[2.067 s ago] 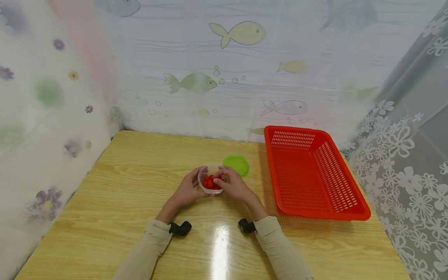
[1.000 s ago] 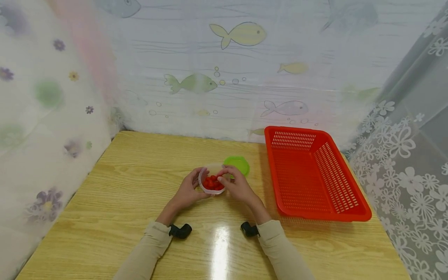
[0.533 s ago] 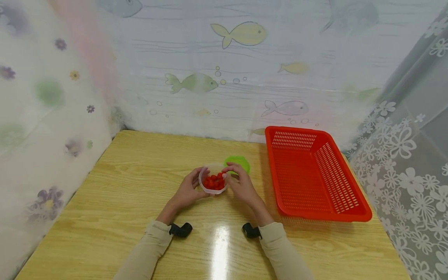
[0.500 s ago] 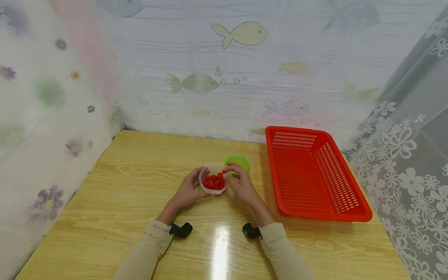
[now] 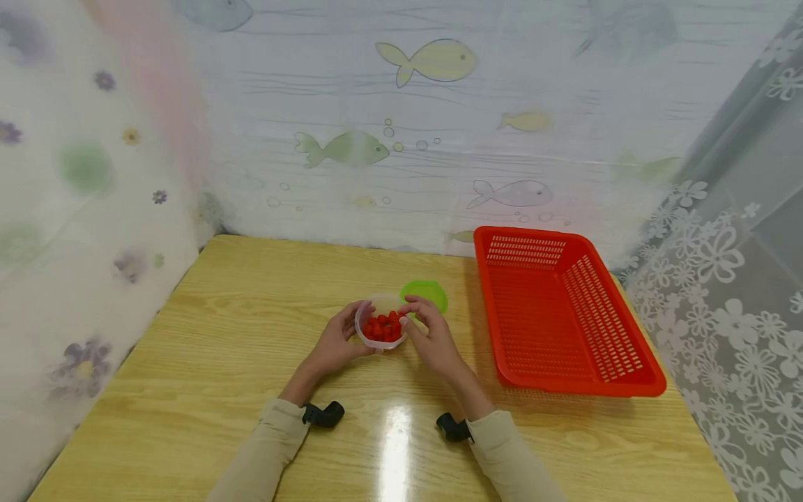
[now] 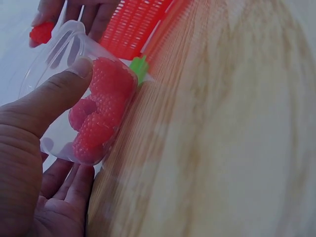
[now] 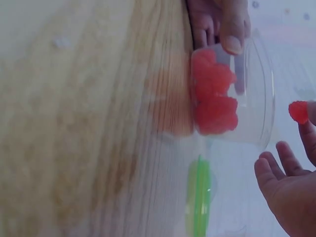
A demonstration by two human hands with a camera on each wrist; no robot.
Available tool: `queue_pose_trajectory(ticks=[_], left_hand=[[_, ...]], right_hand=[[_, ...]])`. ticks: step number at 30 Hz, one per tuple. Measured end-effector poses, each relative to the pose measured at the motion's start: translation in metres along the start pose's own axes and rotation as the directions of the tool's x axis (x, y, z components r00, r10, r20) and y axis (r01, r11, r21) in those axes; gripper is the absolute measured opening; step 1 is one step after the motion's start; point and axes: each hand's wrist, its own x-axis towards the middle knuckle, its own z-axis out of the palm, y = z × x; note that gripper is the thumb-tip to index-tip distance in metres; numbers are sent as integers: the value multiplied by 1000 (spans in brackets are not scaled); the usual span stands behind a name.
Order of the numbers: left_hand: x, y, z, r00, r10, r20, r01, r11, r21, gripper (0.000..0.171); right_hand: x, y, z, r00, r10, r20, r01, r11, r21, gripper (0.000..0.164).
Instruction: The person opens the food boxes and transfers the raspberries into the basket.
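Observation:
A clear plastic container [image 5: 379,344] holding several red raspberries [image 6: 106,106] sits on the wooden table. My left hand [image 5: 334,343] grips it from the left, thumb on the near wall and the other fingers round the far side. Over its right rim, my right hand [image 5: 436,341] pinches a single raspberry [image 7: 298,112] between thumb and forefinger, clear of the others. The right hand's remaining fingers are spread in the right wrist view. Just behind the container lies a green lid [image 5: 431,293].
On the right of the table [image 5: 188,369] stands a large red slotted basket [image 5: 539,307] with nothing in it. A fish-patterned curtain [image 5: 351,188] hangs along the back edge, and a lacy one [image 5: 746,335] hangs at the right.
My right hand has drawn up and right from inside the container to above its rim, with a raspberry pinched. The left hand has kept its grip; the container has barely moved.

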Motion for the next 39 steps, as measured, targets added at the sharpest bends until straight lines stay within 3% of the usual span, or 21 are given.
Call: queue_pose_trajectory(ticks=[14,24,32,39], left_hand=[[-3,-4,2,1000,3,-15,-3,1000,-1,88],[-1,-6,1,1000,-6,-18,6,1000,-20,88],[0,-5,-2,1000,10,-4,-10,1000,-19,89],[2,-6,-3,1000,13,-7,-13,1000,-14,90]], right_hand=[[-17,-25,3,997,-65,-38,64,998,-27,16],[-22,-38,-13,998,-56,-35,59,996,66,15],[-27,-74,-48,998,-46,-52,52,993,104,14],[-29,-94,-96,997,3,-74,-1,1000,26,17]])
